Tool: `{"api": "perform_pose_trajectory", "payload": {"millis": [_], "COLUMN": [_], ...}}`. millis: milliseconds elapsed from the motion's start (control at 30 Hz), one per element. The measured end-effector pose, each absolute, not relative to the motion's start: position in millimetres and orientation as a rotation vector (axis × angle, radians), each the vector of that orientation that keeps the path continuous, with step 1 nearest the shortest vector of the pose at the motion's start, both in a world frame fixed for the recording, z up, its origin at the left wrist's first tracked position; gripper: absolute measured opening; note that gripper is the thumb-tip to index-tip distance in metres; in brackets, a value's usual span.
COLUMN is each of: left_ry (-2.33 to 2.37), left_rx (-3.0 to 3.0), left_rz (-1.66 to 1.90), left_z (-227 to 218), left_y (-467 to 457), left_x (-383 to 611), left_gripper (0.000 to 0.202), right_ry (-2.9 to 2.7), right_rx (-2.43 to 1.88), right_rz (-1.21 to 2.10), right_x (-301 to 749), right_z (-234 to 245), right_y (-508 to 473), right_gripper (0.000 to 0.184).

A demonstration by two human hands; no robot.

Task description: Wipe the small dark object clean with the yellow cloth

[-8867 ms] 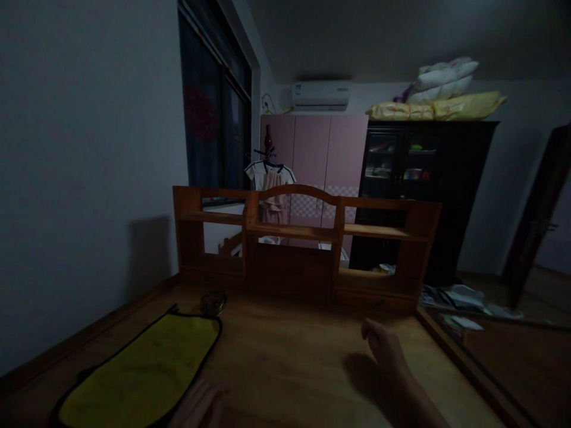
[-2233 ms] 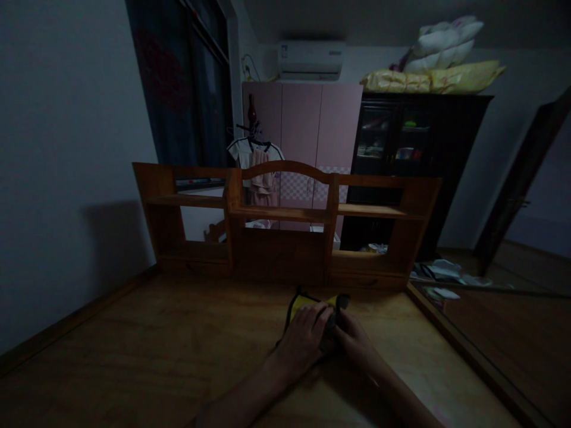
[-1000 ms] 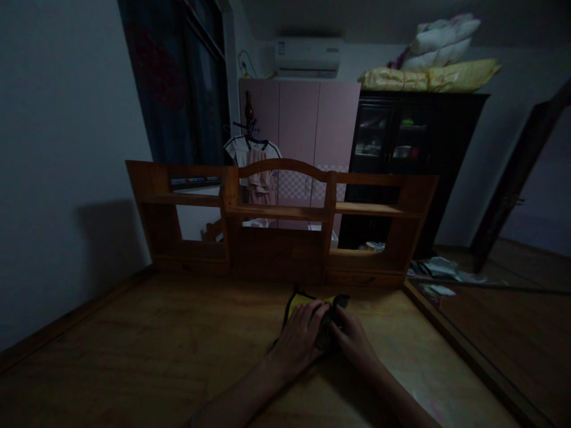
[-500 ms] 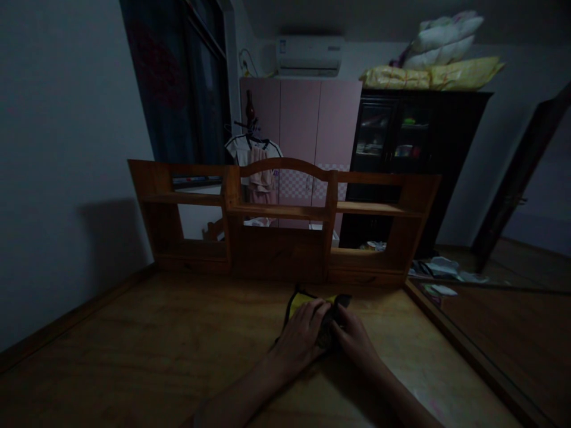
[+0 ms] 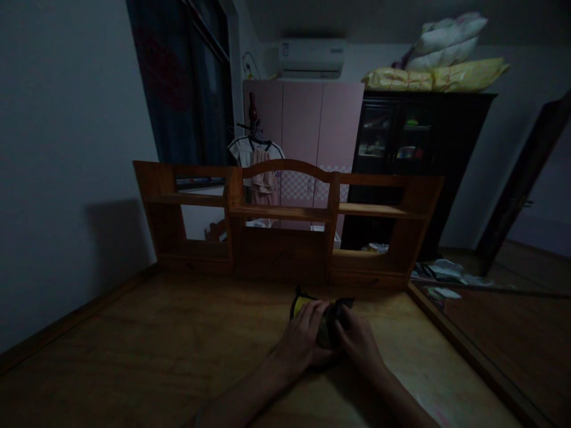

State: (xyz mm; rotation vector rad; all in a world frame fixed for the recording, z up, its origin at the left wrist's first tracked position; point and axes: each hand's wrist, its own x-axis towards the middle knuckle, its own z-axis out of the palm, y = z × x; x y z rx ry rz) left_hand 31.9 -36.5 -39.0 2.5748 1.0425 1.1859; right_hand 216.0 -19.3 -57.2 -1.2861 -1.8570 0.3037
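A soft, crumpled yellow-and-black fabric item (image 5: 329, 334) with dark edging lies on the wooden surface (image 5: 187, 339); the dim light hides what kind it is. My left hand (image 5: 303, 336) lies over its left side, fingers curled and holding it, with a yellow corner showing beyond the knuckles. On the other side, my right hand (image 5: 359, 339) pinches a bunched dark part of the same item between thumb and fingers. Both hands almost meet, and they cover much of the fabric.
A low wooden shelf unit (image 5: 281, 212) with open compartments stands along the far edge. The wall (image 5: 66, 178) borders the left side, and a raised wooden rim (image 5: 464, 351) runs along the right. Beyond are a pink wardrobe (image 5: 298, 119) and a dark cabinet (image 5: 455, 142).
The fabric item has become more bunched, with less yellow showing between my hands. Both hands stay in about the same place, and the view has shifted slightly.
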Motion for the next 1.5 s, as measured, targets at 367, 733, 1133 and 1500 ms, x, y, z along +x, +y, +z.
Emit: {"api": "perform_pose_trajectory", "payload": {"millis": [367, 733, 1133, 1500], "left_ry": [1.108, 1.013, 0.976, 0.982], "left_rx": [2.473, 2.472, 2.449, 2.456], "left_rz": [1.191, 1.165, 1.148, 1.154], "left_z": [-45, -58, -45, -47], "left_y": [-33, -28, -34, -33], "left_x": [29, 32, 31, 30], "left_gripper": [0.093, 0.101, 0.094, 0.094], "right_ry": [-1.781, -1.990, -1.980, -1.995], "right_rx": [-1.172, -1.088, -1.251, -1.235], "right_rz": [0.586, 0.501, 0.304, 0.295], "right_x": [214, 217, 216, 220], "right_z": [-65, -60, -56, -58], "right_y": [-17, -15, -18, -18], "right_gripper": [0.059, 0.043, 0.034, 0.035]}}
